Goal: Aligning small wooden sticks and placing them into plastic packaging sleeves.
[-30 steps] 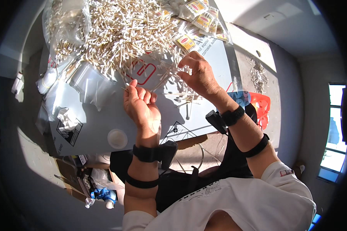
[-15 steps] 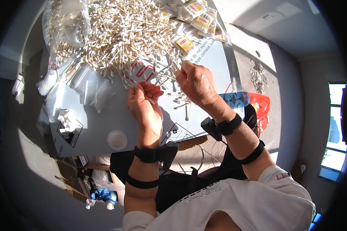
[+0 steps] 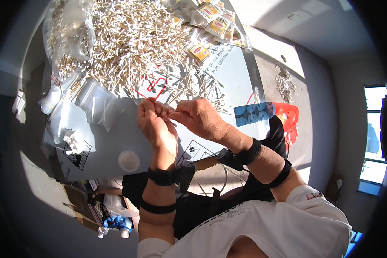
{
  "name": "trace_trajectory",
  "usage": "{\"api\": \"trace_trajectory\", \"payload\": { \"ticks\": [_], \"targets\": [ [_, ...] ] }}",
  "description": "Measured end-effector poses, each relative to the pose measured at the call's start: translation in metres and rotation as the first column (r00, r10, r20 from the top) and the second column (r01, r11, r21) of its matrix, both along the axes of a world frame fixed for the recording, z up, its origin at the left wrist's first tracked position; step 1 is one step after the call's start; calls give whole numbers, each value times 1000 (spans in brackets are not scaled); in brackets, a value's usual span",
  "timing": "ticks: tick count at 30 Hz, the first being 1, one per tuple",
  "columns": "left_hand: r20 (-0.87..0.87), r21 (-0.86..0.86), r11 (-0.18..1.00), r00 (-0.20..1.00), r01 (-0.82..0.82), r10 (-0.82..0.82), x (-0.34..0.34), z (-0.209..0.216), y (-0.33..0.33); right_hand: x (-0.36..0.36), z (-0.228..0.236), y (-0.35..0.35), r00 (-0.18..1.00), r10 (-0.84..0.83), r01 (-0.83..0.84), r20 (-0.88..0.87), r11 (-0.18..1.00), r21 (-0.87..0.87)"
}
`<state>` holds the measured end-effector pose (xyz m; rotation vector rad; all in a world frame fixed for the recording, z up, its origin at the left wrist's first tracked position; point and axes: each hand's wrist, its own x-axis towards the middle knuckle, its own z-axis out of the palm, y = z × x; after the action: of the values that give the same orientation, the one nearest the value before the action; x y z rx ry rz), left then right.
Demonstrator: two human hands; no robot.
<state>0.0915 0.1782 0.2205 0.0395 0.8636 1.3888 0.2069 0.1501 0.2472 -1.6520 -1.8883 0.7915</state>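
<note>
My left hand [image 3: 158, 129] is turned palm up over the table, its fingers curled around a few cotton swabs that they mostly hide. Against its fingertips, my right hand [image 3: 204, 119] is closed in a pinch; the cotton swabs between its thumb and fingers are almost entirely covered. Just beyond both hands spreads a large heap of loose cotton swabs [image 3: 124, 47] with pale sticks and white tips. Several stray swabs [image 3: 208, 88] lie scattered to the right of the heap, close to my right hand.
Filled yellow-labelled packets [image 3: 200, 51] are piled at the far right. Clear plastic bags [image 3: 96, 101], a crumpled white tissue [image 3: 74, 141] and a round white lid [image 3: 129, 161] lie on the grey table [image 3: 107, 144]. A blue translucent sheet [image 3: 254, 114] overhangs the right edge. Below left stands an open box [image 3: 84, 202].
My right hand has moved left and nearer to me, from the scattered swabs to my left hand's fingertips. My left hand has shifted slightly, its fingers now more tightly closed.
</note>
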Motion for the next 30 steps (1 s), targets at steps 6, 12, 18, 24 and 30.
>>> {"api": "trace_trajectory", "payload": {
  "ticks": [6,12,18,24,30],
  "targets": [
    [-58,4,999,998,39,-38,-8,2,0,46,-7,23,937,-266,192,228,933,304],
    [-24,-39,998,998,54,-55,-10,-3,1,47,-8,26,985,-149,143,88,987,75],
    [9,-4,998,998,60,-59,-9,-8,1,59,-1,79,912,-354,358,208,934,21],
    [39,7,996,995,93,-93,-10,-8,2,38,-20,79,902,-285,297,324,955,13],
    [19,-9,996,995,94,-94,-12,-8,2,34,-20,58,947,-306,314,-92,945,91]
  ]
}}
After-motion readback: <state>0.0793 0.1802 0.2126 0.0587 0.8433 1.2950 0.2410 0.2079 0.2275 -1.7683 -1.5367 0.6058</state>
